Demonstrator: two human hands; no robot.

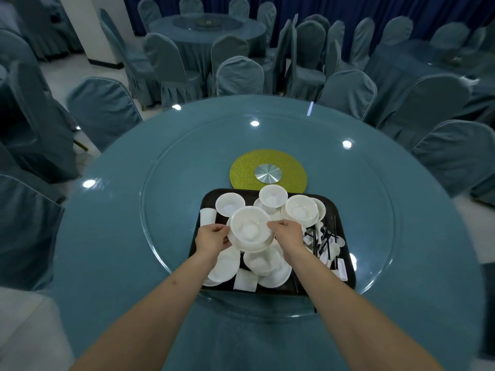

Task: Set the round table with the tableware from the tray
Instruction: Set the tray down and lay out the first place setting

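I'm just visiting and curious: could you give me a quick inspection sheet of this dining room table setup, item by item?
Surface: round table under a blue cloth, with a glass turntable and a gold disc at its middle.
Job's things: black tray on the turntable, piled with white bowls, plates, spoons, black chopsticks and a white cup. No places set yet.
Clutter: nothing seen outside the tray.
Hands: left hand and right hand grip opposite edges of a bowl and the plate under it, above the tray.
Cables: nothing seen.
Surroundings: covered chairs round the table; further tables behind.
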